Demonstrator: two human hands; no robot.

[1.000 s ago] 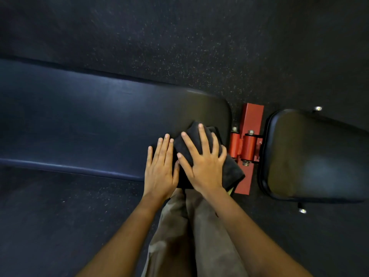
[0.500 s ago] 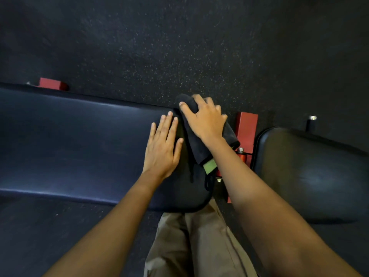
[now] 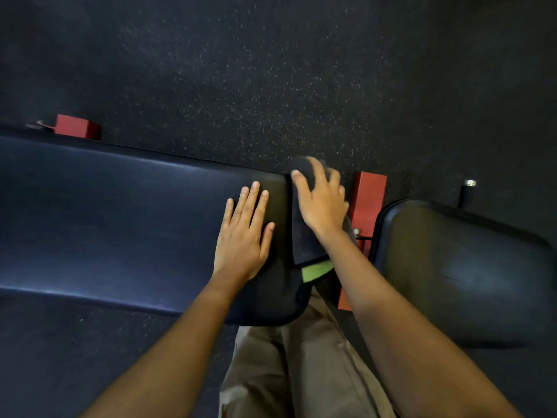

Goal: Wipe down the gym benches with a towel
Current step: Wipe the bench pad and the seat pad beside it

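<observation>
1. Head view looks straight down on a long dark bench pad (image 3: 105,230). It runs from the left edge of the frame to the middle, and its rounded end stops just short of a red frame bar (image 3: 369,200).
2. The left hand (image 3: 241,239) lies flat on the pad near that end. Its palm is down, its fingers are straight and close together, and it holds nothing.
3. The right hand (image 3: 324,203) sits at the far corner of the pad's end. Its fingers bend over the bunched top of a dark towel (image 3: 304,236) and clutch it against the pad. This hand is slightly blurred.
4. The towel drapes along the pad's end edge, between the pad and the red frame bar. It reaches from the far corner under the right hand back toward the person. A green tag (image 3: 316,271) shows at its near end, just beside the right forearm.
5. A separate black seat pad (image 3: 458,276) lies to the right. It stands apart from the long pad, with the red frame bar between them.
6. A red foot (image 3: 77,126) of the frame shows beyond the long pad's far edge at the left. A small dark knob with a metal tip (image 3: 468,188) stands beyond the seat pad's far edge.
7. Dark speckled rubber floor (image 3: 271,70) fills the upper frame. Khaki trousers (image 3: 301,357) show at the bottom between the two forearms.
</observation>
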